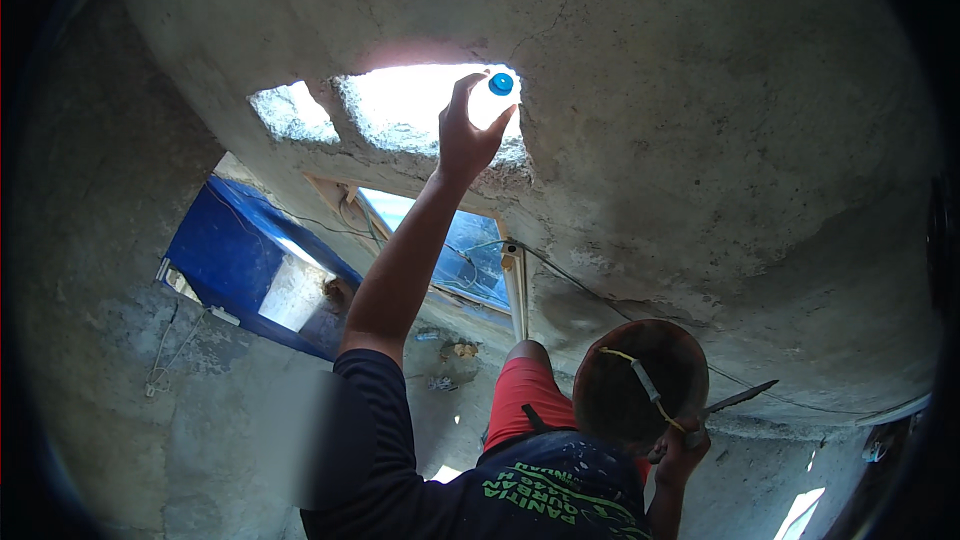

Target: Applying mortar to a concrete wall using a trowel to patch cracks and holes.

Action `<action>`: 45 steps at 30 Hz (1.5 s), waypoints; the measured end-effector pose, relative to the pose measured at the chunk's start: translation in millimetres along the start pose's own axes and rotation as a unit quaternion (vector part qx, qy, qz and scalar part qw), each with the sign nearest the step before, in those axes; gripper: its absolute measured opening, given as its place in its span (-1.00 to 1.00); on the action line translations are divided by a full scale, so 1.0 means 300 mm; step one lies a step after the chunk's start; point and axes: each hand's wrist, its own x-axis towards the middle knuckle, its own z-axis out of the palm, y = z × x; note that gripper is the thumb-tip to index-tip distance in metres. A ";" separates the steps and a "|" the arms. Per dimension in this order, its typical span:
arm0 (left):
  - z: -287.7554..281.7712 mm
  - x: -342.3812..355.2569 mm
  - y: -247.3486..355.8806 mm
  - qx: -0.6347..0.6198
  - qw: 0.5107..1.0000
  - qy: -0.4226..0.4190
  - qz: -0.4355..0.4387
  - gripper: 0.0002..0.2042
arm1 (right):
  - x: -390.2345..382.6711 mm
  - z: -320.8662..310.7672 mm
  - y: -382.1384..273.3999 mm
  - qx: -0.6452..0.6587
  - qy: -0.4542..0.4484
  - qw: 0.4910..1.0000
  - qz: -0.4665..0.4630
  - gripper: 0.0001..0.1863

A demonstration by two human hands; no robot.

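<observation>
My left hand point(468, 140) reaches up to a bright opening in the wall. Its thumb and fingers curve round a bottle with a blue cap point(501, 85); glare washes out the bottle's body. Low on the right, my right hand point(682, 448) is closed beside a round, dark brownish bucket point(640, 420). A handle of yellowish wire with a grey grip point(645, 380) lies across the bucket's mouth. From that hand sticks out a dark, narrow, pointed blade point(742, 396), which looks like a trowel seen edge-on. Whether the fingers also grip the bucket's rim is hidden.
A rough grey wall point(700, 120) with broken edges surrounds the opening. Below it sits a wood-framed window point(475, 250) beside a pale upright pole point(516, 290). Thin cables point(570, 280) run along the wall. A blue panel point(225, 235) stands at left.
</observation>
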 end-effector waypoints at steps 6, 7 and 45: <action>-0.011 0.021 0.037 0.020 0.993 -0.043 -0.104 -0.45 | 0.003 -0.005 0.004 -0.013 -0.006 1.000 -0.011 -0.89; -0.011 0.024 0.038 0.020 0.994 -0.042 -0.103 -0.45 | 0.007 -0.005 0.003 -0.013 -0.006 1.000 -0.012 -0.89; -0.085 0.116 -0.095 0.045 0.943 -0.315 -0.097 -0.28 | 0.007 0.022 -0.034 -0.018 0.000 1.000 -0.005 -0.92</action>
